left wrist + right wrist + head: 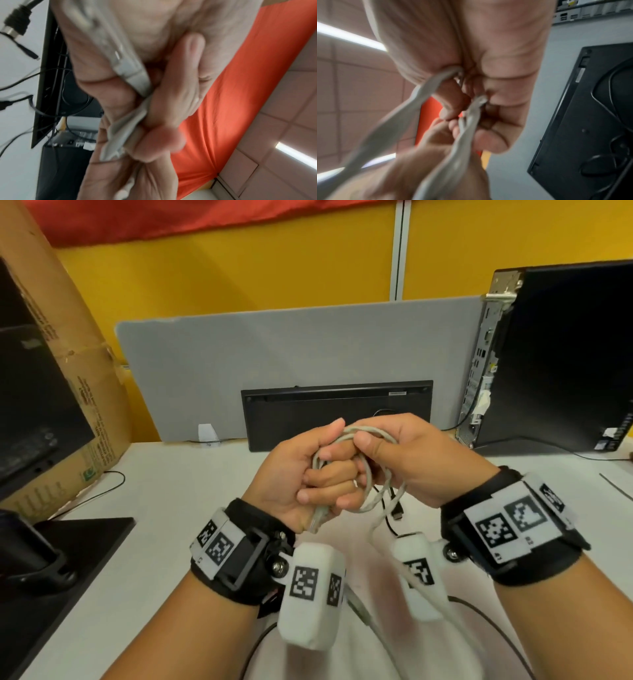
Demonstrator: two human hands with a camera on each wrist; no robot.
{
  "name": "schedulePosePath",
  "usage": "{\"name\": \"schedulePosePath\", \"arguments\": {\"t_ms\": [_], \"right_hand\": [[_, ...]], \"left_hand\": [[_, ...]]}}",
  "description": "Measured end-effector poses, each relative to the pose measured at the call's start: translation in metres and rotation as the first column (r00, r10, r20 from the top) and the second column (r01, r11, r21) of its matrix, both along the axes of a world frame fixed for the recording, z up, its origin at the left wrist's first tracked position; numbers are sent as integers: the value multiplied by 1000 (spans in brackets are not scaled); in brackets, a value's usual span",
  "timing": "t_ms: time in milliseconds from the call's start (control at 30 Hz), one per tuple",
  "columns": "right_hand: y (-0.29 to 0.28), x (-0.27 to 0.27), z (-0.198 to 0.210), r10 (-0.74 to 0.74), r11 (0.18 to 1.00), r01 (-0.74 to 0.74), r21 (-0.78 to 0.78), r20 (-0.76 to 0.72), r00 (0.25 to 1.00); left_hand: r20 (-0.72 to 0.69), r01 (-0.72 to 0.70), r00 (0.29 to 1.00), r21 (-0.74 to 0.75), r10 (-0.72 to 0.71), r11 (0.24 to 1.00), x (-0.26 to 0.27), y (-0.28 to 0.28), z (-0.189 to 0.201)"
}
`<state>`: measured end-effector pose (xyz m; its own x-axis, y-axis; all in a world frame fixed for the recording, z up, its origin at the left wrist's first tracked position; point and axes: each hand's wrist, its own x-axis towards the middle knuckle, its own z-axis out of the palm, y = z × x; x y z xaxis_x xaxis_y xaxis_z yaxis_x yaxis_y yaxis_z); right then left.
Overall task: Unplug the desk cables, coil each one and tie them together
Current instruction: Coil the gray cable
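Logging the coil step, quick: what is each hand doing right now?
Left hand: fingers curled round the loops of the thin grey cable.
Right hand: pinching the same cable's top loops.

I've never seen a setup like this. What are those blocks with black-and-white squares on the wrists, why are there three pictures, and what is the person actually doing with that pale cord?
No machine here: a person works bare-handed. The strapped-on blocks are wrist cameras with printed markers. The wide picture comes from a head-worn camera; the two blurry close-ups look along each hand. The left hand grips loops of a grey cable, its plug poking out below the fist, while the right hand pinches the top of the loops. They are coiling it. On the white desk lie loose black cables; a black keyboard leans on the grey divider, and a black computer case stands at the right.
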<state>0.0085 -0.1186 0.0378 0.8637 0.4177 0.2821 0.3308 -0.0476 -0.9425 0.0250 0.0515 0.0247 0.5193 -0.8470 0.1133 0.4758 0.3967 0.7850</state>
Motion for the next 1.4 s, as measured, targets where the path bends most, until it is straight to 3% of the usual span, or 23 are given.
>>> {"name": "schedulePosePath", "arguments": {"t_ms": [167,233,333,433,600,767,900,1000,1133,1267,1400], "right_hand": [[1,7,-4,-183,962,213,-171,174,967],[0,7,-4,-190,967,213,-138,163,968],[-5,10,-5,-183,983,183,6,19,983],[-13,12,-4,-172,974,186,128,-114,978],[-13,16,-7,-217,945,261,196,-222,951],[-7,14,-8,-304,950,309,36,-100,947],[7,7,-12,-256,917,238,-319,-14,967],[17,0,-15,-124,822,92,-562,-19,992],[22,-11,-11,-4,811,-84,-579,-149,989],[9,-21,10,4,842,-79,-533,-140,990],[-5,-30,31,-75,889,97,-448,66,995]], "left_hand": [[242,-295,935,125,259,947,1,-1,-1],[146,-314,942,77,301,946,0,-5,0],[-21,-290,957,-19,290,957,0,-6,2],[-71,-346,938,-101,340,933,2,-4,4],[-90,-442,897,-182,433,878,3,-4,4],[-108,-531,846,-259,522,807,4,0,6],[-131,-608,790,-296,599,737,8,1,6],[-10,-627,755,-307,656,716,9,6,5],[224,-734,606,-213,763,645,12,4,2],[614,-780,474,-39,631,625,7,2,2],[766,-841,408,103,497,531,3,-2,2]]}}
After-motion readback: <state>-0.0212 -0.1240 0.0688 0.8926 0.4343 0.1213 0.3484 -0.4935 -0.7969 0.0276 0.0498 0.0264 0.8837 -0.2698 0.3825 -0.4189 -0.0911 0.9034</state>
